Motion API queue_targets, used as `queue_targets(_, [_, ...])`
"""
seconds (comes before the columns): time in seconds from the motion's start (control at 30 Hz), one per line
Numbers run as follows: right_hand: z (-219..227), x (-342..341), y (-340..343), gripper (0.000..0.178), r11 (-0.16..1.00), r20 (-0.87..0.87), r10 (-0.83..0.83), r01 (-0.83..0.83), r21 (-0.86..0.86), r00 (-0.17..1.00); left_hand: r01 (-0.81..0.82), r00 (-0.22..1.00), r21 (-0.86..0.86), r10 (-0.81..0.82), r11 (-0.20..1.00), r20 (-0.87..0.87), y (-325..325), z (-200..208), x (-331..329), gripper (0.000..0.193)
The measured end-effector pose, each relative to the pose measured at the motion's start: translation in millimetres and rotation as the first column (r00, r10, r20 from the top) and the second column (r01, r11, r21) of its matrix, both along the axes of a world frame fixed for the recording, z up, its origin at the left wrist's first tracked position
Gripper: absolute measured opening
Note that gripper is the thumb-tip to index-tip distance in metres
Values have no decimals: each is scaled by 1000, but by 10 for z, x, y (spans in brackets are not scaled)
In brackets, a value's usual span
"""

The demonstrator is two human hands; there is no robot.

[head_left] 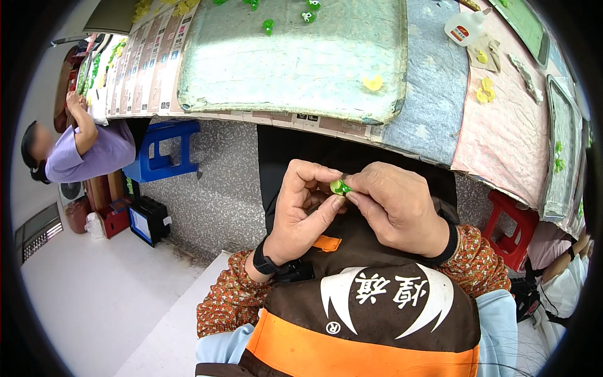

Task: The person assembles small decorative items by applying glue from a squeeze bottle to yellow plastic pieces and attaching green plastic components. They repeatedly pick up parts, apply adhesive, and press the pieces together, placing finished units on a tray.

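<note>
In front of my apron, my left hand (300, 210) pinches a tiny yellow and green plastic piece (338, 186) between thumb and forefinger. From the other side, my right hand (397, 204) closes its thumb and fingertips on the green end of the same piece. The fingertips of both hands nearly meet there and cover part of it. Beyond my hands, on the table, lies a pale green tray (289, 94). Several small green figures, one a green figure (268, 26), rest toward its far side, and a yellow piece (372, 83) sits near its right edge.
On the right of the table stand a white squeeze bottle (465, 28), yellow pieces (485, 91) and another tray (556, 157). A blue stool (164, 151) and a red stool (510, 226) are below the table. A person in purple (94, 147) works at far left.
</note>
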State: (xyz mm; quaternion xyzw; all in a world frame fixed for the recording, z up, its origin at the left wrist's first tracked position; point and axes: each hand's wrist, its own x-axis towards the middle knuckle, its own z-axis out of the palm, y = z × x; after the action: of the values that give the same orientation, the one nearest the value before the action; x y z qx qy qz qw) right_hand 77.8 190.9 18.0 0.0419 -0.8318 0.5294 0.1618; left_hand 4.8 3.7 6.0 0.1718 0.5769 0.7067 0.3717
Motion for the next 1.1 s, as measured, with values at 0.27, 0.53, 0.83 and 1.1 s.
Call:
queue_targets(0.27, [-28, -5, -14, 18, 1000, -38, -5, 5, -4, 999, 12, 1000, 4, -12, 1000, -25, -9, 9, 0, 33])
queue_targets(0.53, [-24, 22, -6, 18, 1000, -38, 3, -2, 22, 999, 19, 998, -1, -19, 1000, -57, 34, -6, -19, 31])
queue_targets(0.83, [291, 220, 341, 13, 983, 6, -159, 158, 98, 987, 30, 999, -30, -30, 999, -24, 215, 186, -75, 22])
queue_targets(1.1, [912, 1023, 1784, 6, 403, -127, -839, 762, 506, 529, 30, 988, -130, -50, 991, -148, 221, 231, -204, 9])
